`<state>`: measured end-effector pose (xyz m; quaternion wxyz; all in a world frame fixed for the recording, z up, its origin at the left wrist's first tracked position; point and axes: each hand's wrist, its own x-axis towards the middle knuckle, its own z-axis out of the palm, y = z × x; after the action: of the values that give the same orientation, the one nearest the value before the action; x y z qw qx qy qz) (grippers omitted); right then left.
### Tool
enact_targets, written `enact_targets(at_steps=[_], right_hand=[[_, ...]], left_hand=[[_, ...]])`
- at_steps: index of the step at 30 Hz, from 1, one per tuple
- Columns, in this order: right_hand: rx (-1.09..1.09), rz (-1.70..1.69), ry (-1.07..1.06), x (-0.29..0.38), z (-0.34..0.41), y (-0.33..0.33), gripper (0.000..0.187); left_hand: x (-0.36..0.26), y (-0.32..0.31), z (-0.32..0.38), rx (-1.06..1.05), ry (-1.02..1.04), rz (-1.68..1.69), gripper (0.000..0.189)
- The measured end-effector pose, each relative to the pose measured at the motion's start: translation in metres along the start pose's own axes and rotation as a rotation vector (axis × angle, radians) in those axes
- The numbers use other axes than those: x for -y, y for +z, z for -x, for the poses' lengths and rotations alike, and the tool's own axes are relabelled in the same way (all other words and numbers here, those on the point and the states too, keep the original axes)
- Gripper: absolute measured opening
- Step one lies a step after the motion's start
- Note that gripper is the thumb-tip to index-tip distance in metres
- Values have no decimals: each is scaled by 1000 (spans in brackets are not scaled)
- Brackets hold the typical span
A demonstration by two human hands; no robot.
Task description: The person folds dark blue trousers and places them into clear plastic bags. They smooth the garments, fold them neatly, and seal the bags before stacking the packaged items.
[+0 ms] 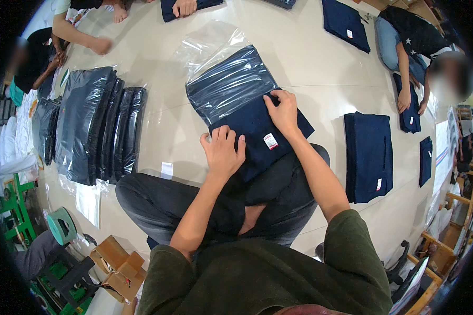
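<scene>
A folded navy garment (256, 134) with a white-and-red label lies in front of my crossed legs, its near edge over my lap. A clear plastic bag (232, 84) covers its far part, and the loose end of the film spreads beyond it. My left hand (222, 151) has bent fingers at the left end of the bag's mouth; its fingertips are partly hidden. At the right end of the mouth, my right hand (282, 112) grips the bag's edge between thumb and fingers, close against the cloth.
Bagged dark garments (86, 126) stand in a row at left. Folded navy garments (368, 157) lie at right, another (347, 25) farther off. Co-workers sit around: one person (414, 35) at right handles a garment. A cardboard box (118, 267) and green metal frame (17, 208) are at lower left.
</scene>
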<state>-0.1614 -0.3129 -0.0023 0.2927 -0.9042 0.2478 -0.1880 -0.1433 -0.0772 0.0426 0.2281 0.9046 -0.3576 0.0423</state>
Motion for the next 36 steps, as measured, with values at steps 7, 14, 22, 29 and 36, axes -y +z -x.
enact_targets(at_steps=[7,14,22,29,36], right_hand=[[-65,-51,176,22,2,21,20],[-106,-28,-223,21,16,14,28],[158,68,-444,50,21,9,13],[-111,51,-383,36,9,-14,15],[23,299,-299,22,13,-17,45]], left_hand=[[0,-3,-35,-24,-17,-37,23],[14,33,-135,13,356,-216,14],[21,32,-156,-29,452,-98,7],[17,30,-153,-20,417,-100,12],[11,24,-169,-80,472,-64,8]])
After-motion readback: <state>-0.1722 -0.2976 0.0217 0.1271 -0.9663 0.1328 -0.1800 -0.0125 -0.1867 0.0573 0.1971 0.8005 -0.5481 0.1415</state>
